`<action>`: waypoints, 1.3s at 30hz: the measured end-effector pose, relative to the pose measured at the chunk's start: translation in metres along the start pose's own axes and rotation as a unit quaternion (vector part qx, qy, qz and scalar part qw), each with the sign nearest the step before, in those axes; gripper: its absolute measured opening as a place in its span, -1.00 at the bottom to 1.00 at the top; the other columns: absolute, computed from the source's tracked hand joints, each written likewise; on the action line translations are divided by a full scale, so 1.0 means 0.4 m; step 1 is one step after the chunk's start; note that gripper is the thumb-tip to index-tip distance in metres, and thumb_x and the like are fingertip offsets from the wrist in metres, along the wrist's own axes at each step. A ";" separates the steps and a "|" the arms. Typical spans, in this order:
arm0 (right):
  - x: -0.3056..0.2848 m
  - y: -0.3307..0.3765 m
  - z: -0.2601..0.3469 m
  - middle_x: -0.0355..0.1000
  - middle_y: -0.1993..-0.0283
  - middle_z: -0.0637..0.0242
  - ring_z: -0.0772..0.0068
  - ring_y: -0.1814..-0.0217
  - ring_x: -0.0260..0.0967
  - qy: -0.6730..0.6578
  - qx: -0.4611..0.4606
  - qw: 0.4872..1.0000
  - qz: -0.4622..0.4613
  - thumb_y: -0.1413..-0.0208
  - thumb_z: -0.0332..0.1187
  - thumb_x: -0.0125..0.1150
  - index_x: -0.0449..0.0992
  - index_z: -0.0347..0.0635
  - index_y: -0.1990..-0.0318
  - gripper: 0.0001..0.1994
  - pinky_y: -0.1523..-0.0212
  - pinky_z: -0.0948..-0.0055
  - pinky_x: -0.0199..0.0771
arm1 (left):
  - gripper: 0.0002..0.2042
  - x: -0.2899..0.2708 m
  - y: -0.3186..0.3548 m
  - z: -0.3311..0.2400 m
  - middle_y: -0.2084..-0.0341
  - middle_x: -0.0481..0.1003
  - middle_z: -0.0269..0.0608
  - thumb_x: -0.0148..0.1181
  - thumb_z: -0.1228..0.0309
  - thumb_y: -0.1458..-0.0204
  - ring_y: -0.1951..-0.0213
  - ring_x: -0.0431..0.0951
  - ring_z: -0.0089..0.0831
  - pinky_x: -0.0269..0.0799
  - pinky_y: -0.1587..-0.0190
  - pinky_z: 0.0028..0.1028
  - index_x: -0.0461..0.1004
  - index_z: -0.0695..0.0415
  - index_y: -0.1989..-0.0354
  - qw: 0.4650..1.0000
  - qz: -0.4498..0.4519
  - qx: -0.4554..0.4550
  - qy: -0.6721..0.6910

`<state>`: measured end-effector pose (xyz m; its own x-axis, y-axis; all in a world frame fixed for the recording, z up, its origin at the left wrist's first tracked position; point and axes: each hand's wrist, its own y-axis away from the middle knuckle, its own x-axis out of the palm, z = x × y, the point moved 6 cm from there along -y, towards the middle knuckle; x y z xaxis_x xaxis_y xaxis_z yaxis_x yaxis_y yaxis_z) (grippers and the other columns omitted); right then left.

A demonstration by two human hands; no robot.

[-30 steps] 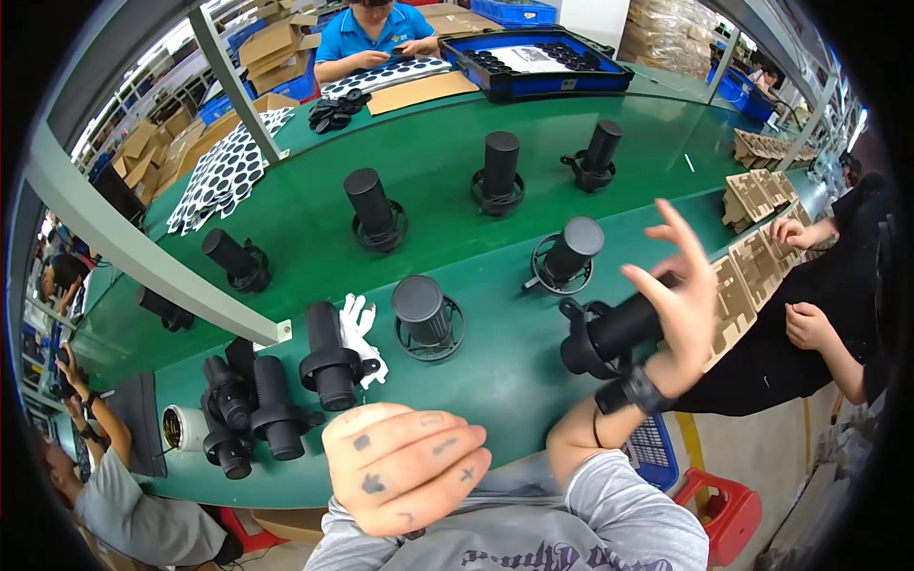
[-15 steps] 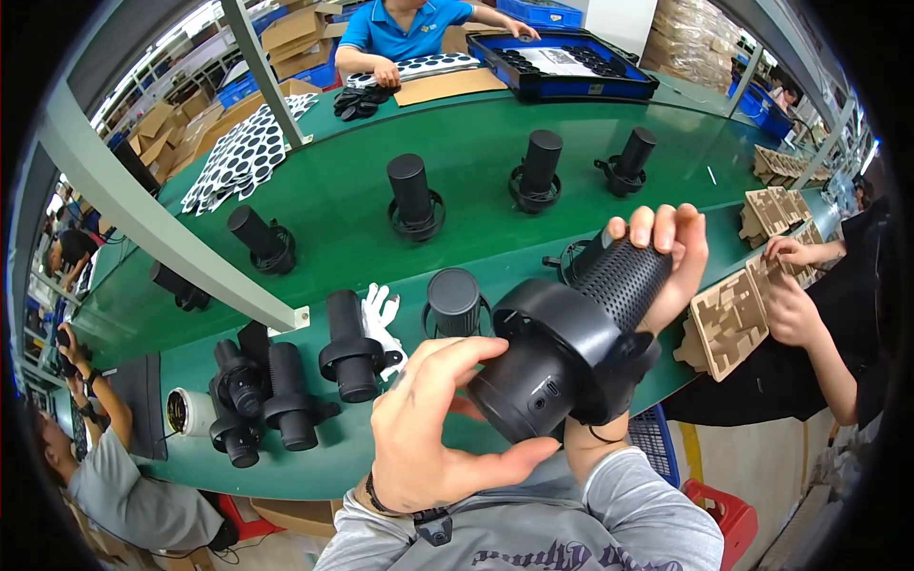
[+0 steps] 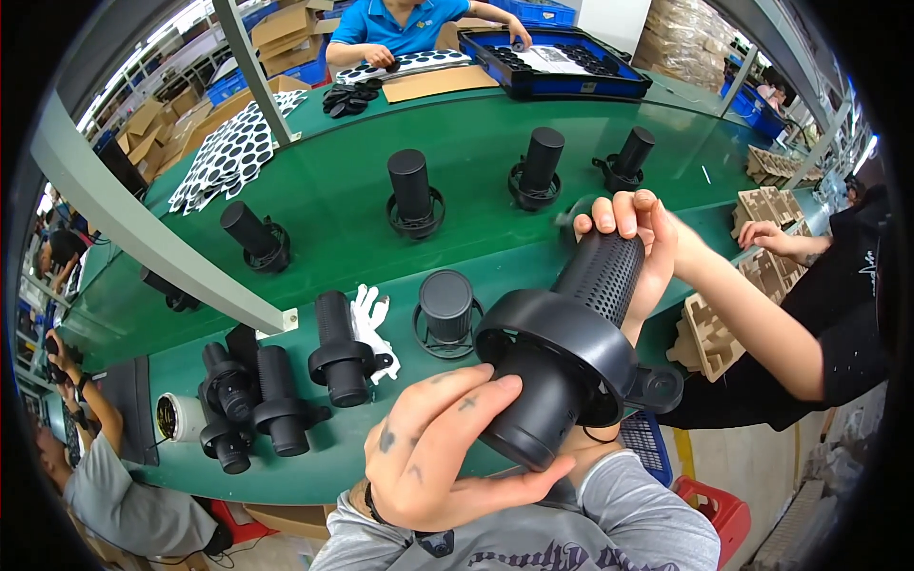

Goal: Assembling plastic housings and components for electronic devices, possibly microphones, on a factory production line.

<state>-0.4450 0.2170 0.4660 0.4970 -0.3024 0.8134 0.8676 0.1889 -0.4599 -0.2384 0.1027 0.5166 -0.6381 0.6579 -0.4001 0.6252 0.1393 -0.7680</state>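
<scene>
We've got a black cylindrical device (image 3: 569,352) w/ a wide collar held up close to the camera, above the near edge of the green table (image 3: 476,133); its perforated end points away from us, smooth end toward us. Left hand (image 3: 443,452) is curled round the smooth end, fingers over the top, thumb underneath; gripping it. Right hand (image 3: 636,238) is closed over the perforated end, fingertips hooked on its tip; also gripping.

All places given rel. to the held device: just left of it, standing on the table, a short black unit (image 3: 447,309) upright in its ring base; further left a white glove (image 3: 369,319) lying flat, touching a black unit (image 3: 338,350) that lies on its side; left again, near the table's edge, a cluster of lying units (image 3: 248,404) and a white roll (image 3: 179,417). Beyond it, across the table, three upright units (image 3: 536,171) in a row, well apart from each other; far left of those another tilted unit (image 3: 252,238). Farther back a blue tray (image 3: 552,62) w/ dark parts, and a person in a blue shirt (image 3: 400,24) at it. Back left, white sheets w/ black dots (image 3: 228,152). Right of the device, a second person's hand (image 3: 762,233) by stacked brown pulp trays (image 3: 709,333).
</scene>
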 end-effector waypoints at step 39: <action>0.006 0.013 -0.041 0.37 0.30 0.12 0.17 0.23 0.39 0.057 0.125 0.990 0.013 -0.15 -0.08 -0.11 0.36 -0.28 0.20 -0.62 0.23 0.13 0.52 | -0.82 0.024 0.020 -0.044 0.22 0.52 -0.82 0.25 0.37 0.35 0.08 0.37 -0.43 0.28 0.10 -0.27 0.48 -0.22 0.49 0.969 0.078 0.215 -0.095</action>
<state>-0.4391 0.2021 0.4599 0.5299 -0.3956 0.7502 0.8308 0.4196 -0.3656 -0.2316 0.1230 0.5155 -0.6480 0.4918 -0.5816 0.5016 -0.2990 -0.8118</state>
